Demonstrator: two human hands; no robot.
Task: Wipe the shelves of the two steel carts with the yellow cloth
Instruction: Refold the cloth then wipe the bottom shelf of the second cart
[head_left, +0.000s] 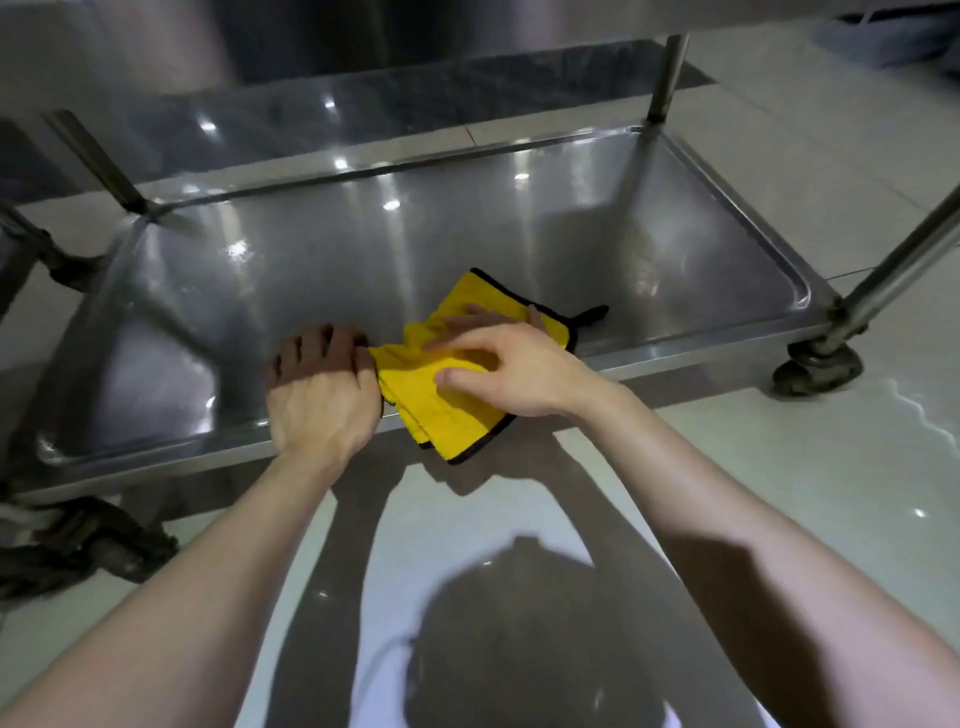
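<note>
The yellow cloth (431, 400), folded and edged in black, lies over the front rim of the steel cart's bottom shelf (363, 249), partly hanging off towards me. My left hand (322, 395) sits on the front rim with curled fingers and grips the cloth's left end between thumb and fingers. My right hand (514, 364) lies on top of the cloth with its fingers spread and fairly straight, pressing it down. Part of the cloth is hidden under that hand.
Upright steel posts stand at the shelf's corners (667, 78) (904, 265), and the shelf above is at the top edge. Dark caster wheels sit at the front right (815, 364) and front left (88, 545). Glossy tiled floor (753, 467) surrounds the cart.
</note>
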